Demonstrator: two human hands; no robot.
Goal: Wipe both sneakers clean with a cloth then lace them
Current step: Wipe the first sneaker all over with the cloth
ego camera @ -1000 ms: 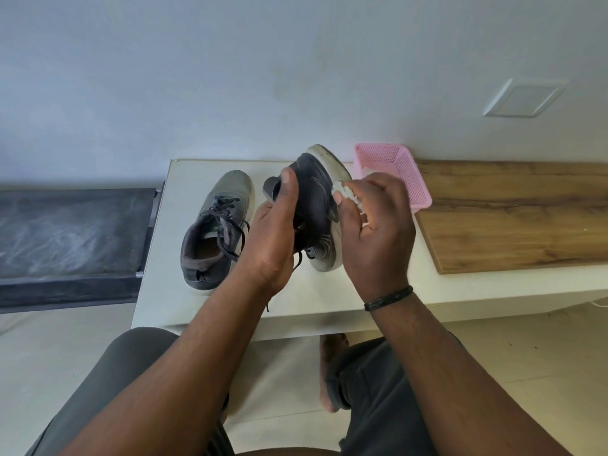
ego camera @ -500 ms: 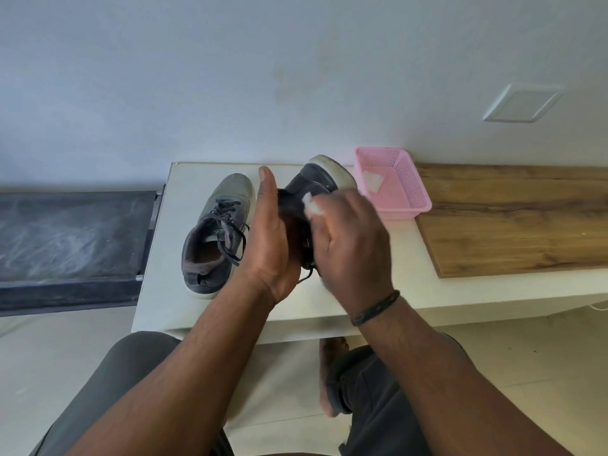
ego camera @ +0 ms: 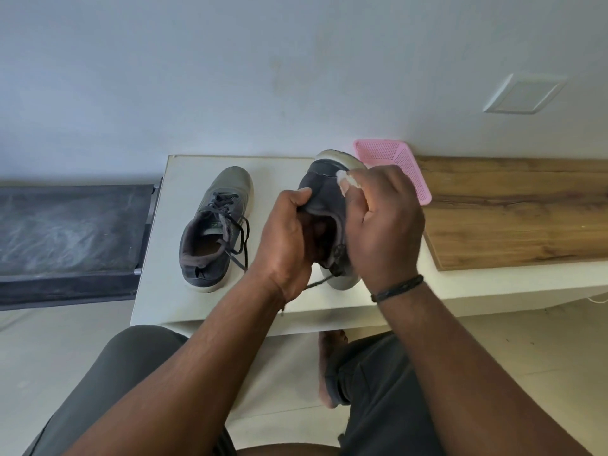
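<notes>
The held sneaker [ego camera: 324, 192], dark grey fabric with a pale rubber sole, is tipped up over the counter's [ego camera: 158, 291] front edge; the left hand [ego camera: 283, 238] grips its collar while the right hand [ego camera: 383, 225] pinches a small white cloth [ego camera: 343, 179] against its side. The second sneaker [ego camera: 215, 228] lies laced near the left edge. A pink mesh basket [ego camera: 411, 169] sits at the back edge against a plain white wall, beside a wood-grain board [ego camera: 513, 212].
</notes>
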